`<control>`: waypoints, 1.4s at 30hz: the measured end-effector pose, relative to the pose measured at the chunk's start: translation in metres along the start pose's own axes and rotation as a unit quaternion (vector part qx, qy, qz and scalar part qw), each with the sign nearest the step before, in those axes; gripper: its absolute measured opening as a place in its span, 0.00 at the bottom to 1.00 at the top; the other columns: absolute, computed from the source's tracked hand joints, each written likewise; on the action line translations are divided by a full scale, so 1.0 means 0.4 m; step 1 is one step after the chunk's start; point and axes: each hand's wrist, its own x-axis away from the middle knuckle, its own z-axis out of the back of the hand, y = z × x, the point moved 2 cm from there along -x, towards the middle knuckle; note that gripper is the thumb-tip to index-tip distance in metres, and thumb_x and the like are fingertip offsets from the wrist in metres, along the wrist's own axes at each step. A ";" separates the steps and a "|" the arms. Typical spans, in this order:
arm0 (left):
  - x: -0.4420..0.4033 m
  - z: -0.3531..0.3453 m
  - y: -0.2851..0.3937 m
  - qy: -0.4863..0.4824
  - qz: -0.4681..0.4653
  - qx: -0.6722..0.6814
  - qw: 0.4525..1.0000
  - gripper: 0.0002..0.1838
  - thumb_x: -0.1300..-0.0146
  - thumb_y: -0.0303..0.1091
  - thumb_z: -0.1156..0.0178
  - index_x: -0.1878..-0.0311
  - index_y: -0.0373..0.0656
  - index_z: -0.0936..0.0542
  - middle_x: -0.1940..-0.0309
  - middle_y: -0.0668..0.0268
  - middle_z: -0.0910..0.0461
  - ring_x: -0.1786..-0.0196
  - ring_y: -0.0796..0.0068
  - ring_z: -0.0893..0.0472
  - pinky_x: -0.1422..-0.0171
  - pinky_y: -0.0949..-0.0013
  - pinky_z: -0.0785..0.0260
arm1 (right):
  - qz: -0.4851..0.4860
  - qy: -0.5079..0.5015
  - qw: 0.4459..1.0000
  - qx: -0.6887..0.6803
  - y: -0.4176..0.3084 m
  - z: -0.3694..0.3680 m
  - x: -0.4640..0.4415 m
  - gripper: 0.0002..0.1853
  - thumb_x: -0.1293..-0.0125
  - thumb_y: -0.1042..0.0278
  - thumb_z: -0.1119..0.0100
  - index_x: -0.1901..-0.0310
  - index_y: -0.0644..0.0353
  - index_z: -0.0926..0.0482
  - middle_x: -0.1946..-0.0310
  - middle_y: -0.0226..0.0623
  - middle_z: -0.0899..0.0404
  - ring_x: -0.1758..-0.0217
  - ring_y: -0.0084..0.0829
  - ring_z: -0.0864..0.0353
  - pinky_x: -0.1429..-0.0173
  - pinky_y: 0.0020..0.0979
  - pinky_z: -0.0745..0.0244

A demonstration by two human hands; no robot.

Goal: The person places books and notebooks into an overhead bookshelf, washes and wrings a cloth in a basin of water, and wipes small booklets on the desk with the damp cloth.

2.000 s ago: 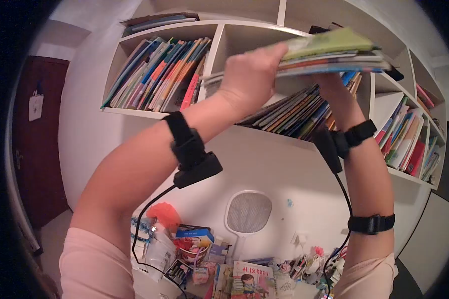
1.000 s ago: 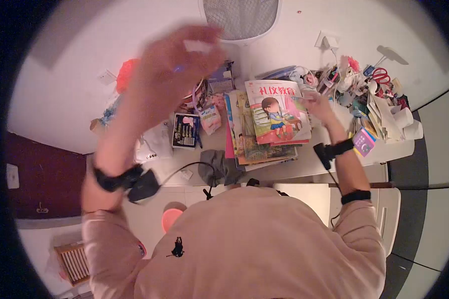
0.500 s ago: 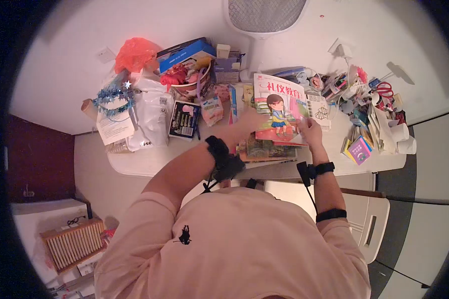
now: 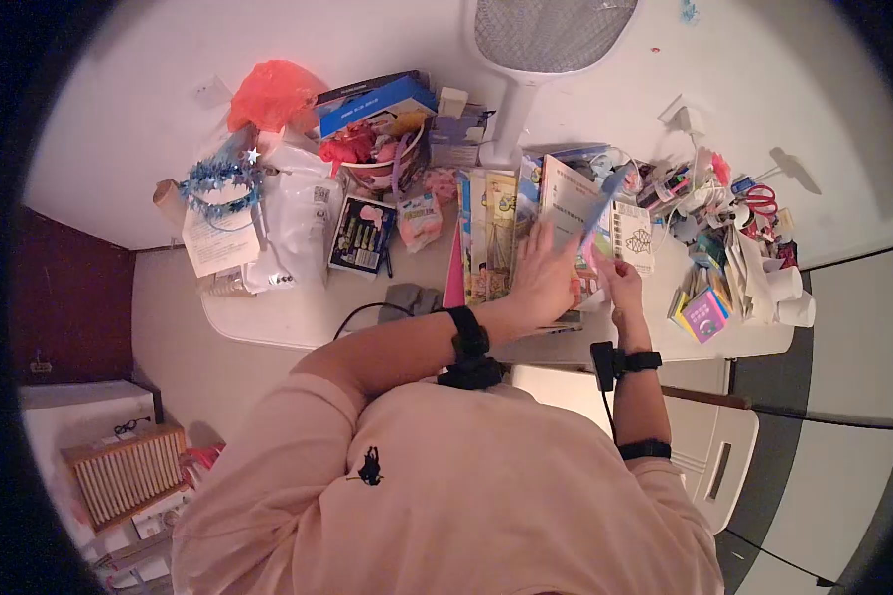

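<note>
One camera, worn on the head, looks forward and steeply down (dark, curved edges ring its wide view), past the shirt (image 4: 506, 486) close below, to left hand (image 4: 546, 276), right hand (image 4: 623, 286) and bench (image 4: 268, 319), facing the wall (image 4: 397, 38).

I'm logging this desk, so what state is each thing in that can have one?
Booklet: partly open, a page raised
Left hand: fingers extended, over booklet
Right hand: pinching booklet's right edge
Bucket: filled
Racket: upright
White adapter: plugged in
Orange bag: crumpled
</note>
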 end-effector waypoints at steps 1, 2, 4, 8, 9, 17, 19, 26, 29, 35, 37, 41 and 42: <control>-0.009 -0.006 -0.009 -0.107 0.051 0.073 0.990 0.33 0.55 0.29 0.41 0.42 0.34 0.37 0.52 0.42 0.30 0.43 0.43 0.34 0.43 0.45 0.41 | 0.016 0.011 1.000 -0.010 -0.002 0.002 0.003 0.30 0.49 0.51 0.32 0.56 0.70 0.25 0.67 0.35 0.23 0.68 0.24 0.25 0.65 0.24 0.29; -0.011 -0.023 -0.028 -0.106 0.052 0.075 0.990 0.33 0.55 0.29 0.41 0.42 0.34 0.37 0.52 0.42 0.30 0.43 0.43 0.34 0.43 0.45 0.41 | 0.032 0.022 0.999 -0.021 -0.004 0.006 0.005 0.30 0.51 0.49 0.31 0.58 0.70 0.24 0.67 0.36 0.23 0.68 0.24 0.25 0.66 0.24 0.29; -0.018 -0.042 -0.062 -0.073 0.087 0.142 0.983 0.29 0.54 0.31 0.41 0.47 0.30 0.35 0.55 0.43 0.30 0.48 0.44 0.32 0.43 0.50 0.39 | -0.001 0.006 1.000 -0.017 -0.004 0.013 0.009 0.30 0.51 0.49 0.31 0.57 0.70 0.24 0.67 0.36 0.23 0.69 0.24 0.26 0.67 0.24 0.30; -0.038 -0.038 -0.070 -0.071 0.164 0.093 0.979 0.27 0.54 0.30 0.39 0.50 0.30 0.34 0.56 0.44 0.29 0.49 0.43 0.30 0.44 0.54 0.37 | -0.035 -0.032 0.999 -0.007 -0.014 0.011 0.035 0.28 0.48 0.51 0.32 0.57 0.71 0.24 0.77 0.29 0.26 0.82 0.17 0.33 0.82 0.20 0.42; -0.046 -0.030 -0.069 -0.059 0.182 0.077 0.978 0.27 0.55 0.29 0.39 0.50 0.30 0.35 0.56 0.44 0.28 0.49 0.43 0.29 0.45 0.54 0.36 | -0.035 -0.031 0.999 -0.007 -0.022 0.010 0.041 0.28 0.48 0.51 0.32 0.57 0.71 0.24 0.77 0.29 0.26 0.82 0.17 0.33 0.82 0.20 0.42; -0.052 -0.027 -0.126 -0.003 0.168 0.240 0.956 0.29 0.55 0.27 0.38 0.47 0.37 0.35 0.56 0.46 0.24 0.50 0.48 0.24 0.49 0.56 0.32 | -0.059 -0.056 0.997 0.004 -0.043 0.001 0.049 0.26 0.50 0.56 0.30 0.57 0.71 0.25 0.70 0.31 0.24 0.73 0.20 0.30 0.71 0.22 0.36; -0.023 0.005 -0.084 -0.012 0.168 0.248 0.954 0.28 0.52 0.24 0.39 0.45 0.37 0.34 0.52 0.53 0.25 0.48 0.55 0.24 0.44 0.60 0.34 | -0.037 -0.044 0.998 0.012 -0.063 0.016 0.079 0.24 0.49 0.59 0.31 0.57 0.70 0.25 0.69 0.32 0.24 0.71 0.20 0.29 0.69 0.21 0.35; -0.027 0.015 0.028 -0.010 -0.062 0.232 0.971 0.25 0.47 0.31 0.39 0.46 0.35 0.32 0.57 0.53 0.24 0.55 0.59 0.23 0.48 0.63 0.32 | 0.055 -0.073 0.952 -0.292 -0.086 0.157 0.115 0.15 0.45 0.70 0.35 0.57 0.63 0.24 0.66 0.33 0.21 0.66 0.21 0.24 0.63 0.21 0.31; -0.062 -0.027 0.020 -0.172 0.038 0.251 0.952 0.21 0.45 0.34 0.39 0.50 0.35 0.29 0.62 0.53 0.23 0.58 0.59 0.22 0.52 0.62 0.31 | 0.057 -0.026 0.966 -0.249 -0.034 0.258 0.032 0.17 0.47 0.71 0.33 0.55 0.63 0.25 0.63 0.33 0.21 0.65 0.20 0.24 0.63 0.23 0.30; -0.037 -0.032 -0.174 0.080 0.103 0.054 0.990 0.20 0.47 0.39 0.39 0.56 0.34 0.26 0.63 0.51 0.23 0.59 0.55 0.22 0.53 0.60 0.30 | -0.013 0.046 0.994 -0.096 0.166 0.351 -0.158 0.18 0.42 0.66 0.36 0.52 0.65 0.25 0.63 0.31 0.21 0.65 0.21 0.24 0.62 0.22 0.30; -0.052 -0.023 -0.202 0.151 0.127 -0.071 0.978 0.21 0.49 0.40 0.38 0.57 0.33 0.26 0.63 0.50 0.23 0.58 0.54 0.22 0.52 0.60 0.30 | 0.005 0.032 0.996 -0.082 0.109 0.333 -0.119 0.22 0.45 0.63 0.34 0.52 0.66 0.25 0.64 0.32 0.21 0.66 0.21 0.24 0.61 0.23 0.30; -0.076 0.003 -0.191 0.013 0.223 0.013 0.975 0.21 0.51 0.35 0.40 0.55 0.31 0.26 0.62 0.46 0.23 0.58 0.49 0.22 0.54 0.54 0.29 | 0.018 0.131 0.963 0.236 0.083 0.296 -0.116 0.27 0.49 0.60 0.32 0.51 0.70 0.26 0.60 0.41 0.21 0.60 0.29 0.23 0.55 0.28 0.29; -0.077 0.002 -0.192 -0.024 0.229 -0.001 0.973 0.21 0.52 0.35 0.39 0.56 0.32 0.26 0.62 0.46 0.23 0.57 0.49 0.22 0.54 0.54 0.29 | 0.067 0.215 0.909 0.352 0.073 0.279 -0.115 0.28 0.49 0.59 0.32 0.51 0.70 0.27 0.58 0.45 0.22 0.58 0.32 0.23 0.53 0.30 0.29</control>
